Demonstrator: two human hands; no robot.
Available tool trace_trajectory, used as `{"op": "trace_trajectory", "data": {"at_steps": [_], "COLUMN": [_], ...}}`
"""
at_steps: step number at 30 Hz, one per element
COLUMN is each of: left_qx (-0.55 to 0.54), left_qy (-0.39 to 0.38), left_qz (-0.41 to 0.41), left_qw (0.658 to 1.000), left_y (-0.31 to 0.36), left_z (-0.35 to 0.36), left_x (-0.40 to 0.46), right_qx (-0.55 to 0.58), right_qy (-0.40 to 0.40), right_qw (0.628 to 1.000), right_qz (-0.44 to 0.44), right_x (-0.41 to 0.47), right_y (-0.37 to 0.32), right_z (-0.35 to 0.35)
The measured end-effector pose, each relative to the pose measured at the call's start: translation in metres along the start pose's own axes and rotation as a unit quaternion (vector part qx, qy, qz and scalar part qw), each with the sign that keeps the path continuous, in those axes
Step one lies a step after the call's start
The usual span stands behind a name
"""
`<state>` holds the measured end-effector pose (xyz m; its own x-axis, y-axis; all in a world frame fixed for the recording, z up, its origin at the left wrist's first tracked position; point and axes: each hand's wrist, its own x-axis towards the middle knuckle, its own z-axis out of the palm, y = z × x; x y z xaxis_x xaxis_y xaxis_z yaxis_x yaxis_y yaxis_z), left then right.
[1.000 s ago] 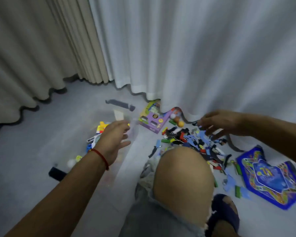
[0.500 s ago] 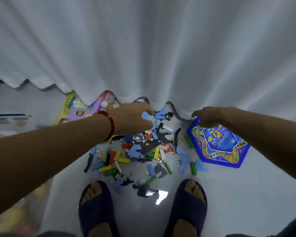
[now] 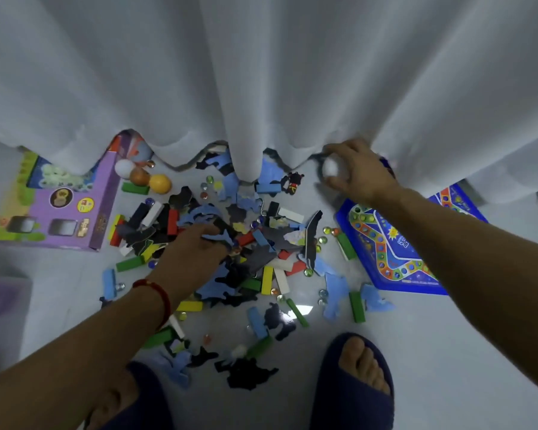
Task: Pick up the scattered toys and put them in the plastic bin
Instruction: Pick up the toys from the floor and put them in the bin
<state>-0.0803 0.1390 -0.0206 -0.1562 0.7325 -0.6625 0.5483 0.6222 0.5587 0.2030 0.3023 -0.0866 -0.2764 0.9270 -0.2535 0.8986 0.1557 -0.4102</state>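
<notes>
While the scattered toys [image 3: 230, 249] litter the floor [image 3: 448, 352] along the curtain's [image 3: 261, 88] hem, the left hand [image 3: 193, 259] presses curled fingers into the heap's middle, and the right hand [image 3: 357, 172] grips a white ball [image 3: 330, 169] beside the blue game board [image 3: 395, 249].

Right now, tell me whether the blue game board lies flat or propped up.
Flat. The blue game board lies printed face up on the floor, its far edge under the curtain.

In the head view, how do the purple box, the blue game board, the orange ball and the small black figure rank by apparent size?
1. purple box, partly under the curtain
2. blue game board, partly behind an arm; the gap to the box is unsure
3. orange ball
4. small black figure, similar to the ball
</notes>
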Motion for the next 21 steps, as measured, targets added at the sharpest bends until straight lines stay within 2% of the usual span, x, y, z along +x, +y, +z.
{"op": "trace_trajectory", "data": {"at_steps": [3,5,8,9,10,12,13,14,15,16,18,19,21], "left_qx": [-0.032,-0.04,-0.129,-0.196,-0.281,-0.451,-0.496,-0.517,-0.518,-0.501,-0.447,-0.437,-0.445], "left_qy": [0.008,0.021,0.02,-0.001,-0.04,-0.154,-0.194,-0.207,-0.189,-0.151,-0.072,-0.047,-0.02], "left_qz": [0.004,0.019,0.044,0.037,0.019,-0.032,-0.051,-0.067,-0.091,-0.119,-0.163,-0.174,-0.186], "left_qw": [0.999,0.999,0.991,0.98,0.959,0.879,0.845,0.828,0.829,0.844,0.877,0.881,0.876], "left_y": [-0.012,-0.013,-0.002,0.003,0.008,0.014,0.011,0.008,0.003,-0.003,-0.013,-0.018,-0.025], "left_z": [0.007,0.01,0.014,0.016,0.018,0.023,0.026,0.029,0.031,0.032,0.033,0.032,0.028], "left_x": [0.004,0.004,-0.002,-0.004,-0.006,-0.011,-0.013,-0.015,-0.017,-0.018,-0.018,-0.017,-0.015], "right_qx": [-0.002,0.011,0.173,0.238,0.293,0.372,0.405,0.431,0.442,0.425,0.284,0.171,-0.001], "right_qy": [0.017,0.073,0.156,0.146,0.103,-0.033,-0.095,-0.136,-0.146,-0.13,-0.027,0.023,0.05], "right_qw": [0.999,0.997,0.971,0.959,0.949,0.928,0.909,0.892,0.885,0.896,0.959,0.985,0.999], "right_qz": [0.029,0.028,0.049,0.058,0.056,0.005,-0.021,-0.024,-0.016,-0.005,0.011,0.013,0.021], "right_x": [0.006,0.002,-0.033,-0.05,-0.069,-0.109,-0.125,-0.138,-0.147,-0.152,-0.15,-0.145,-0.131], "right_y": [-0.015,-0.029,-0.072,-0.089,-0.107,-0.137,-0.144,-0.147,-0.145,-0.138,-0.113,-0.1,-0.082], "right_z": [0.032,0.043,0.041,0.036,0.033,0.031,0.037,0.044,0.053,0.061,0.071,0.073,0.075]}}
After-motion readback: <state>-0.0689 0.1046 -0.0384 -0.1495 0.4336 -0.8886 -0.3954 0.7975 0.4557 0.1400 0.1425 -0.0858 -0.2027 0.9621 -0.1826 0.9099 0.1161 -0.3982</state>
